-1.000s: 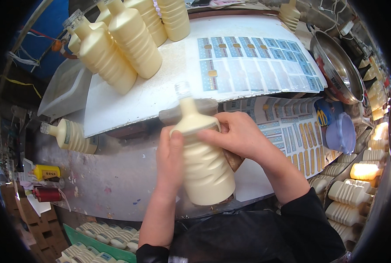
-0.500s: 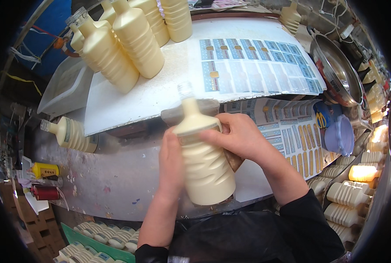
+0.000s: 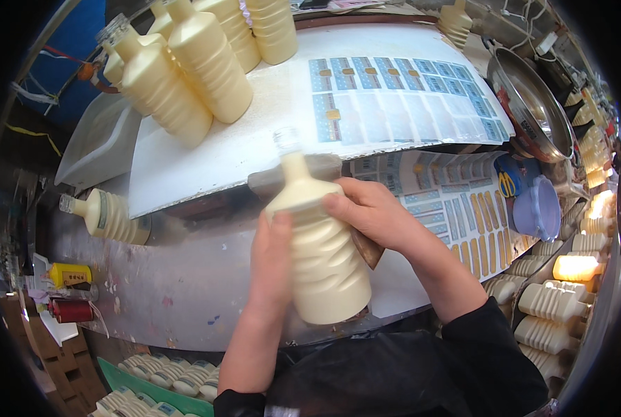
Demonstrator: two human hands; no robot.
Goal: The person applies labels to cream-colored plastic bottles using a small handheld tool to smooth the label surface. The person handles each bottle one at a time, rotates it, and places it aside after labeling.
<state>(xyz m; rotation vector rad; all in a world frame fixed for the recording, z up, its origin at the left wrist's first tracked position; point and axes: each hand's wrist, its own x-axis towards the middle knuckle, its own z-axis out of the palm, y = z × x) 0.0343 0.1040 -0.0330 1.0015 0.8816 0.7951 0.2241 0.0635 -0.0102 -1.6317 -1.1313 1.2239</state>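
Observation:
A cream bottle [image 3: 328,271] with a ribbed body and a clear neck lies tilted before me, neck pointing away. Along its left side rests my left hand [image 3: 272,243], its thumb near the shoulder. From the right, my right hand [image 3: 373,212] grips the shoulder, with the thumb on top. A thin grey strip [image 3: 314,205] runs across the bottle near that thumb. Behind the neck is a dark grey support [image 3: 265,184], and a brown wedge-like piece [image 3: 367,250] shows below my right hand.
Sheets of blue labels [image 3: 401,97] lie on the white board [image 3: 276,90], beside standing cream bottles [image 3: 213,69]. Further label sheets [image 3: 456,201] are under its edge. At right are a metal pan [image 3: 533,104], a purple tub [image 3: 537,208] and stacked bottles [image 3: 550,302]. One bottle [image 3: 109,215] lies at left.
The bottle has turned in my hands: the label band seen across its shoulder now shows only as a thin strip. My right thumb has drawn back slightly. The whole view has shifted a little.

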